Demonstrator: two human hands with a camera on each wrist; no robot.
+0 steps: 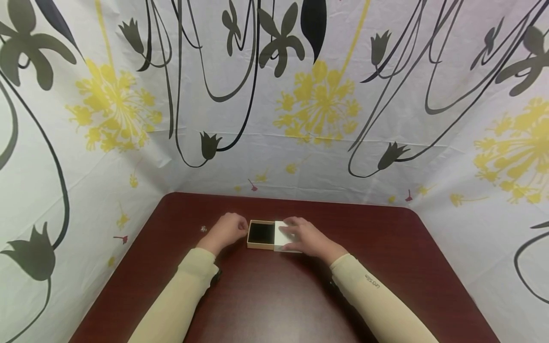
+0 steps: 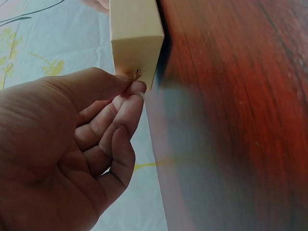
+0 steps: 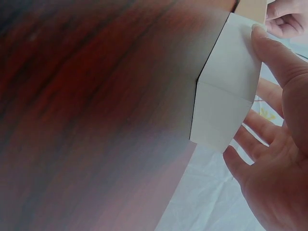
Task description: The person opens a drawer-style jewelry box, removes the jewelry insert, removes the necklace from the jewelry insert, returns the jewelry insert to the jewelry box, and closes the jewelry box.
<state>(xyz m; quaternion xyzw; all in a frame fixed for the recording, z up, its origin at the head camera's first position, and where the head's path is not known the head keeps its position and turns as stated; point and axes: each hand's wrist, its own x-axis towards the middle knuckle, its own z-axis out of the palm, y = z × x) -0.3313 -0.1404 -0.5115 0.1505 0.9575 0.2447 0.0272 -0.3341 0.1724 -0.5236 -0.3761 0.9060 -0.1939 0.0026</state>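
A small drawer-style box lies near the far side of the table, its tan inner tray (image 1: 260, 247) partly out of a white sleeve (image 1: 280, 242). The tray's inside is black. At the tray's left end, my left hand (image 1: 229, 228) pinches a small pull loop (image 2: 137, 75) between thumb and index finger; its other fingers are curled. My right hand (image 1: 308, 237) grips the sleeve from the right, thumb on the near side and fingers over the top and far side. In the right wrist view, the sleeve's white end (image 3: 219, 115) faces the camera.
A small shiny clear object (image 1: 203, 229) lies on the dark red table (image 1: 274, 295), left of my left hand. Patterned white cloth (image 1: 257, 166) hangs behind the table and along both sides.
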